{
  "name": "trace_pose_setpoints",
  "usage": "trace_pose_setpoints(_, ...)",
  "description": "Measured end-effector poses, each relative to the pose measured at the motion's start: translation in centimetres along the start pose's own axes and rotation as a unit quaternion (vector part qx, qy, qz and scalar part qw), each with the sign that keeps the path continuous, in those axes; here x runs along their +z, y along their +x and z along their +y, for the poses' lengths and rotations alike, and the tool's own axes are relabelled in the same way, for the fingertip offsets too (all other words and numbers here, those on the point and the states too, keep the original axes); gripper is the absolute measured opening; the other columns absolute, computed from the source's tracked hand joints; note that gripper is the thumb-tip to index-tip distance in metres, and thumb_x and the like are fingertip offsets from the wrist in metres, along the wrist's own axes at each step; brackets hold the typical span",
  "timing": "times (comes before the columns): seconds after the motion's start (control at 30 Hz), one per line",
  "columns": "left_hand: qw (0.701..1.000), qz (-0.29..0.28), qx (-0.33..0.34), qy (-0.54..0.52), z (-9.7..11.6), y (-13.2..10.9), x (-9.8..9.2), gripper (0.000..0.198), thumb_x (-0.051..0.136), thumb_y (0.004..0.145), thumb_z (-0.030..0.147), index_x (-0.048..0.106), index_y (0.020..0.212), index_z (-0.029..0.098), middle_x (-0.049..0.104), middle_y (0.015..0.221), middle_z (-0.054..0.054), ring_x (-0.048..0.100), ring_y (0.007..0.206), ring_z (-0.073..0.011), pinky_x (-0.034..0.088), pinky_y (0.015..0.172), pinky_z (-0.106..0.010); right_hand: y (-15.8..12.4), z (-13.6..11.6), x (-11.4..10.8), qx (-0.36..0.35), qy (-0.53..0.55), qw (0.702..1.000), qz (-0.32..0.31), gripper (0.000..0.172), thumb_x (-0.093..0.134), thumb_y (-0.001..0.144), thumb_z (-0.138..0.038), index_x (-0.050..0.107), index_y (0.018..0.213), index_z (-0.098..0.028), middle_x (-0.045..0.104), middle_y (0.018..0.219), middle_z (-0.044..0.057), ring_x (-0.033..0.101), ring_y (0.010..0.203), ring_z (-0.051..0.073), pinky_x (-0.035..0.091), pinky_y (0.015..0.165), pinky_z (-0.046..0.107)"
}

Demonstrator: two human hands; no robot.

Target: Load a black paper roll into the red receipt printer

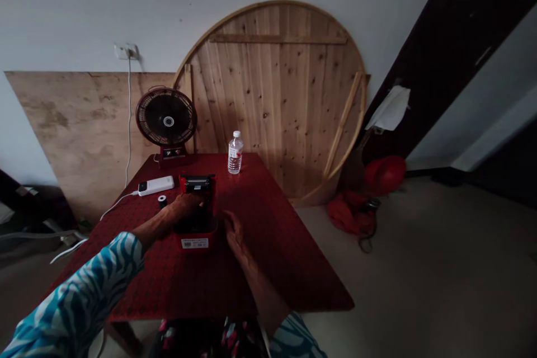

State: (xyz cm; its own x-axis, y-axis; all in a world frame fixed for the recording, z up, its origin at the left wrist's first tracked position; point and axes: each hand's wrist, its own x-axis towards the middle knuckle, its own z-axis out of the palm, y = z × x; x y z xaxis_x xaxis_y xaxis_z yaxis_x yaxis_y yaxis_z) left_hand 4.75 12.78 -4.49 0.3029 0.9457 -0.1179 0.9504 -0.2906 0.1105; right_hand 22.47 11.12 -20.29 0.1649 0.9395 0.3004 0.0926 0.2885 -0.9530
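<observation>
In the lower middle of the frame, we see an open red box [197, 226] on the table [289, 268], its long axis running away from us, up the frame. Our left hand [188, 205] is the nearer one: it reaches in over the box's left wall, fingers down in the dark interior, so we cannot tell how far they are closed or whether they hold anything. Our right hand [233, 229] is just right of the box, half open and loosely curved with nothing seen in it; whether its fingertips touch the wall, we cannot tell. A small roll [162, 201] stands left of the box. The front label [194, 244] carries black print too small to read, as does the bottle's [235, 154] red-marked wrapper.
</observation>
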Motion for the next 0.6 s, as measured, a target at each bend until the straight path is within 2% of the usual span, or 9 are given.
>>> trace_pose_setpoints(0.13, 1.000, 0.003, 0.002, 0.008, 0.4, -0.1, -0.3, 0.032, 0.053, 0.089, 0.007, 0.071, 0.112, 0.019, 0.074, 0.118, -0.013, 0.070, 0.109, -0.0288, 0.054, 0.091, -0.036, 0.0, -0.6, 0.0, 0.013, 0.017, 1.000, -0.008, 0.030, 0.053, 0.081, -0.037, 0.070, 0.101, -0.024, 0.075, 0.105, 0.007, 0.068, 0.103, 0.025, 0.052, 0.098, 0.042)
trace_pose_setpoints(0.23, 0.999, 0.030, 0.006, 0.015, 0.7, -1.5, -0.8, 0.038, 0.048, 0.090, 0.005, 0.067, 0.121, 0.015, 0.070, 0.124, -0.018, 0.067, 0.115, -0.0306, 0.052, 0.096, -0.041, 0.0, -1.1, 0.0, 0.020, 0.038, 0.999, -0.008, 0.030, 0.054, 0.081, -0.039, 0.069, 0.103, -0.025, 0.074, 0.107, 0.007, 0.067, 0.105, 0.025, 0.050, 0.099, 0.042)
trace_pose_setpoints(0.3, 0.998, 0.068, 0.013, 0.008, 0.7, -3.1, -1.1, 0.041, 0.048, 0.089, 0.006, 0.065, 0.125, 0.015, 0.066, 0.128, -0.019, 0.064, 0.120, -0.0315, 0.050, 0.101, -0.044, 0.1, -1.6, -0.1, 0.030, 0.065, 0.997, -0.001, 0.031, 0.057, 0.080, -0.042, 0.068, 0.103, -0.025, 0.074, 0.104, 0.006, 0.067, 0.103, 0.025, 0.050, 0.097, 0.042)
trace_pose_setpoints(0.37, 0.988, 0.131, 0.047, -0.065, 0.7, -4.8, -1.3, 0.042, 0.051, 0.089, 0.012, 0.064, 0.128, 0.018, 0.064, 0.130, -0.016, 0.062, 0.121, -0.0304, 0.048, 0.104, -0.044, 0.2, -2.5, -0.3, 0.039, 0.106, 0.994, 0.013, 0.033, 0.061, 0.078, -0.047, 0.068, 0.102, -0.025, 0.074, 0.101, 0.006, 0.067, 0.100, 0.024, 0.050, 0.096, 0.041)
trace_pose_setpoints(0.43, 0.958, 0.167, 0.098, -0.213, 0.8, -6.2, -1.5, 0.040, 0.055, 0.090, 0.023, 0.063, 0.129, 0.021, 0.066, 0.127, -0.012, 0.064, 0.116, -0.0285, 0.050, 0.102, -0.042, 0.2, -4.1, -0.7, 0.046, 0.159, 0.986, 0.022, 0.038, 0.066, 0.076, -0.049, 0.067, 0.104, -0.024, 0.074, 0.102, 0.006, 0.067, 0.100, 0.024, 0.050, 0.098, 0.042)
trace_pose_setpoints(0.47, 0.934, 0.158, 0.119, -0.297, 0.9, -6.6, -1.5, 0.040, 0.057, 0.091, 0.029, 0.063, 0.130, 0.021, 0.067, 0.124, -0.011, 0.065, 0.113, -0.0277, 0.051, 0.100, -0.041, 0.2, -5.1, -1.0, 0.047, 0.186, 0.981, 0.015, 0.040, 0.070, 0.075, -0.049, 0.066, 0.107, -0.025, 0.073, 0.104, 0.005, 0.067, 0.102, 0.023, 0.049, 0.099, 0.042)
trace_pose_setpoints(0.53, 0.881, 0.098, 0.148, -0.438, 1.2, -7.0, -1.3, 0.045, 0.061, 0.091, 0.038, 0.061, 0.132, 0.020, 0.069, 0.122, -0.010, 0.066, 0.112, -0.0270, 0.052, 0.097, -0.039, 0.1, -7.5, -1.8, 0.044, 0.232, 0.971, -0.037, 0.049, 0.078, 0.072, -0.046, 0.065, 0.115, -0.027, 0.073, 0.112, 0.004, 0.066, 0.109, 0.023, 0.048, 0.103, 0.041)
trace_pose_setpoints(0.6, 0.830, 0.050, 0.169, -0.530, 1.9, -6.8, -0.8, 0.054, 0.068, 0.087, 0.041, 0.058, 0.135, 0.019, 0.069, 0.124, -0.011, 0.065, 0.113, -0.0271, 0.052, 0.096, -0.039, -0.2, -9.8, -2.7, 0.040, 0.252, 0.960, -0.118, 0.054, 0.080, 0.073, -0.045, 0.063, 0.121, -0.028, 0.072, 0.119, 0.004, 0.066, 0.114, 0.023, 0.049, 0.104, 0.041)
